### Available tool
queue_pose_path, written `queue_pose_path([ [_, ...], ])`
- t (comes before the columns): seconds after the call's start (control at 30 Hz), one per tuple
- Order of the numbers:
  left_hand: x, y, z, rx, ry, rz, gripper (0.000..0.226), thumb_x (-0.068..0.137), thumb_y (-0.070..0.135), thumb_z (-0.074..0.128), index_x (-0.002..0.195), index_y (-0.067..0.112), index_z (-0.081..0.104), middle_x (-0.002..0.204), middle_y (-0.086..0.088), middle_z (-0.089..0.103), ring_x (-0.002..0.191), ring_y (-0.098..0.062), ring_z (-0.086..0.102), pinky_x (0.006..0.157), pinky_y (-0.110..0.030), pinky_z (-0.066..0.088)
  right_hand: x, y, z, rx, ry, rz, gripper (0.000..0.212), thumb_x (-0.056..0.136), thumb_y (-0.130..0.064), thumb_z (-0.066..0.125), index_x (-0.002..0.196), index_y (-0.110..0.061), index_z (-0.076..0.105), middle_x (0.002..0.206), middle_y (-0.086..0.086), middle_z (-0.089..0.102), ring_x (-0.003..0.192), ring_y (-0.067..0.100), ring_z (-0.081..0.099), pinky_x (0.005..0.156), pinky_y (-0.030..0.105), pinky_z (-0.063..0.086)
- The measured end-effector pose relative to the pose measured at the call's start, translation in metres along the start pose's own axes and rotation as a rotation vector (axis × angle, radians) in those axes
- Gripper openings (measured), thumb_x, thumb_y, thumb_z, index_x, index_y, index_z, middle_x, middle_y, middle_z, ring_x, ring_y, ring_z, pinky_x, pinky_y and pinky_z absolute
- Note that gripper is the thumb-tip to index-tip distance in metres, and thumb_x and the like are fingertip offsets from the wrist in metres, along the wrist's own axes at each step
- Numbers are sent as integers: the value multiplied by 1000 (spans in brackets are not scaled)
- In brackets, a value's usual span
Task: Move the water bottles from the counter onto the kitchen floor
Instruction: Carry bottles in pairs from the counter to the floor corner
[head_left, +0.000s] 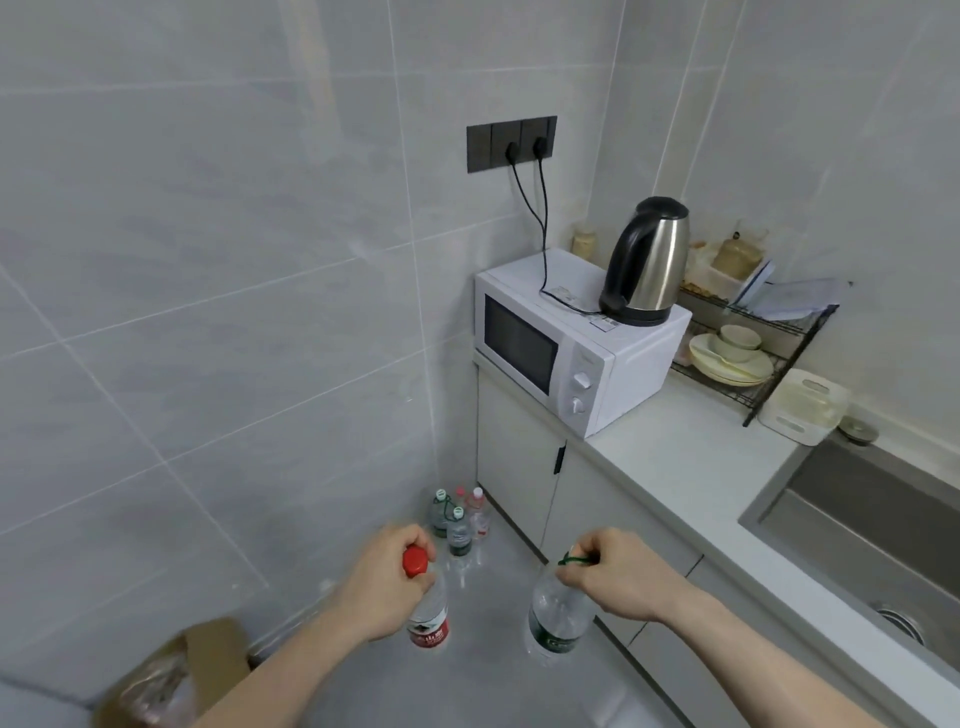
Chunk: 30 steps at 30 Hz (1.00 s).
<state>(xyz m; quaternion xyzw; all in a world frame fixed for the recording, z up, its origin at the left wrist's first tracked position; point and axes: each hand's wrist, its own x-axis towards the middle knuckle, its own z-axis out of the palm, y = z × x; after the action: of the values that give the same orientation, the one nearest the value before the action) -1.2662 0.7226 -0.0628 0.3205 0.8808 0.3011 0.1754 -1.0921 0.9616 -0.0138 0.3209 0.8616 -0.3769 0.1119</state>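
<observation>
My left hand (382, 577) grips the neck of a clear bottle with a red cap and red label (428, 621), held over the floor. My right hand (610, 569) holds a larger clear bottle with a green label (556, 618) by its green neck loop. Both bottles hang upright above the grey kitchen floor (483, 670). Several bottles (460, 522) with green and red labels stand on the floor in the corner, beside the cabinet. The white counter (691, 441) to the right shows no bottles on it.
A white microwave (571, 343) with a steel kettle (647, 260) on top sits on the counter's far end. Behind it a dish rack (748, 348) holds plates; a sink (862, 525) lies at right. A cardboard box (176, 675) stands on the floor at lower left.
</observation>
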Motion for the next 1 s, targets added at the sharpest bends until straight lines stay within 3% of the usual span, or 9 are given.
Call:
queue_pose_path([
  [0.13, 48, -41, -2, 51, -60, 8, 25, 78, 27, 72, 77, 43, 53, 96, 15, 55, 88, -5, 55, 76, -17, 40, 59, -19, 15, 12, -11, 52, 32, 79, -39, 67, 61, -20, 49, 59, -9, 55, 54, 10, 50, 56, 23, 40],
  [0.27, 93, -74, -3, 92, -112, 5, 14, 78, 27, 67, 83, 36, 58, 92, 20, 48, 79, 0, 50, 69, -6, 34, 108, -29, 30, 68, -30, 132, 26, 79, -38, 69, 65, -21, 56, 58, -8, 58, 53, 12, 54, 57, 25, 43],
  [0.4, 136, -101, 1, 112, -167, -37, 13, 75, 30, 64, 80, 36, 53, 89, 19, 49, 82, -5, 47, 68, -9, 29, 150, -35, 43, 121, -59, 190, 19, 77, -36, 67, 70, -21, 58, 56, -6, 57, 50, 13, 52, 56, 25, 41],
  [0.57, 194, -138, 12, 102, -262, -141, 18, 72, 28, 58, 88, 35, 54, 102, 6, 55, 91, -16, 59, 84, -23, 45, 215, -46, 58, 90, -158, 219, 23, 78, -33, 66, 66, -20, 51, 56, -5, 52, 54, 16, 55, 58, 27, 42],
  [0.7, 228, -161, 25, 86, -281, -226, 12, 75, 27, 60, 86, 27, 62, 98, 7, 53, 79, -13, 58, 70, -17, 45, 262, -46, 70, 36, -219, 246, 30, 78, -35, 65, 58, -18, 49, 52, -5, 54, 58, 17, 64, 62, 27, 47],
  [0.8, 259, -178, 31, 109, -295, -257, 8, 77, 22, 60, 82, 28, 60, 96, 5, 52, 74, -6, 52, 66, -7, 36, 294, -43, 81, 45, -273, 272, 27, 78, -29, 62, 57, -18, 49, 45, -5, 52, 49, 13, 61, 58, 24, 47],
  [0.87, 279, -191, 35, 121, -298, -277, 19, 78, 16, 61, 79, 34, 55, 101, 1, 52, 79, -11, 55, 67, -5, 34, 314, -42, 86, 68, -275, 284, 29, 79, -21, 60, 53, -18, 46, 40, -6, 48, 39, 12, 55, 52, 22, 44],
  [1.0, 322, -221, 55, 167, -323, -299, 11, 86, 17, 63, 91, 27, 64, 108, 3, 52, 88, -16, 60, 76, -16, 44, 357, -33, 101, 70, -266, 326, 32, 83, -27, 61, 55, -19, 47, 45, -4, 52, 41, 7, 51, 47, 17, 41],
])
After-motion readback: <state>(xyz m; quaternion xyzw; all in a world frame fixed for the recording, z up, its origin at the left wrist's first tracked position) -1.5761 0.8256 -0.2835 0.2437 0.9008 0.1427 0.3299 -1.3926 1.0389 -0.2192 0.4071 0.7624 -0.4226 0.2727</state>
